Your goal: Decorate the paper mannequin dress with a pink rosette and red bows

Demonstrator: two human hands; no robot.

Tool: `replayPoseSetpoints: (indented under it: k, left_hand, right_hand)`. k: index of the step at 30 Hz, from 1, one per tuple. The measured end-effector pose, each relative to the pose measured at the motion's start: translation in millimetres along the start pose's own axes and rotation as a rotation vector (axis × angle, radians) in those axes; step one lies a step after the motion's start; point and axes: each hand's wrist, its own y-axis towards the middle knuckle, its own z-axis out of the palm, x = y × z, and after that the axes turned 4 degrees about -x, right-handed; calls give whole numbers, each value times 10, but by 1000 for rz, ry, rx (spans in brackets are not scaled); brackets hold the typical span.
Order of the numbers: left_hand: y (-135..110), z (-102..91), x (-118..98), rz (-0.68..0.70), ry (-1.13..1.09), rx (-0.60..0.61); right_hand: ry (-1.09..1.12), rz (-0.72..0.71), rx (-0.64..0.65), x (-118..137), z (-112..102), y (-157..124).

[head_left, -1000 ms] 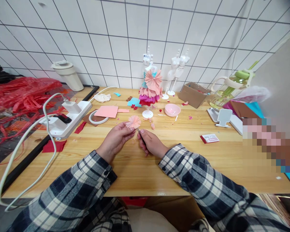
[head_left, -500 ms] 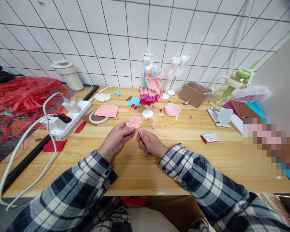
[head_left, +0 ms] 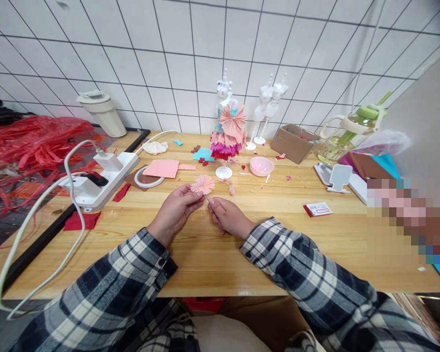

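Note:
My left hand pinches a small pink pleated paper rosette by its lower edge, just above the wooden table. My right hand is closed around a thin dark tool whose tip reaches the underside of the rosette. Both hands rest near the table's middle. Behind them stands a small white mannequin dressed in layered pink, magenta and teal paper fans.
A pink paper sheet, a tape ring and a white power strip with cable lie left. A pink bowl, bare mannequin, cardboard box, green-lidded bottle and small red-white card sit right. Red plastic netting is piled far left.
The rosette and both hands stay almost in place. My right hand has slid slightly up towards the rosette, so less of the tool shows.

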Motion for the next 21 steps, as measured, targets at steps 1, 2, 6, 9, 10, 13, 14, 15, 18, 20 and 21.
replayPoseSetpoints:
  k: [1,2,6,9,10,13,14,15,18,20,21]
  left_hand:
    - [0,-4,-9,6,-4,-6]
    - [1,-9,-18,11,-9,-12]
    - [5,-20,-39,25,-5,-21]
    - [4,-20,-35,25,10,-6]
    - [2,-18,-32,24,17,-4]
    - [-9,-7,-28,34,38,-7]
    - [-13,-2,-29,42,46,-8]
    - [-17,3,-30,50,53,-9]
    - [-21,13,-34,62,71,-14]
    - [-19,12,-33,59,74,-15]
    - [-17,10,-32,57,75,-13]
  right_hand:
    - [12,21,0,10,-2,-4]
    - [32,43,4,21,-3,-8]
    - [92,56,31,48,-7,-21]
    - [92,37,27,38,-5,-17]
    - [92,36,27,32,-5,-14]
    - [88,36,28,22,-3,-10]
    - [85,36,25,23,-3,-10]
    - [82,36,21,25,-3,-11]
    - [70,35,5,38,-4,-14]
    - [67,31,3,45,-6,-14]
    - [65,31,3,48,-7,-13]
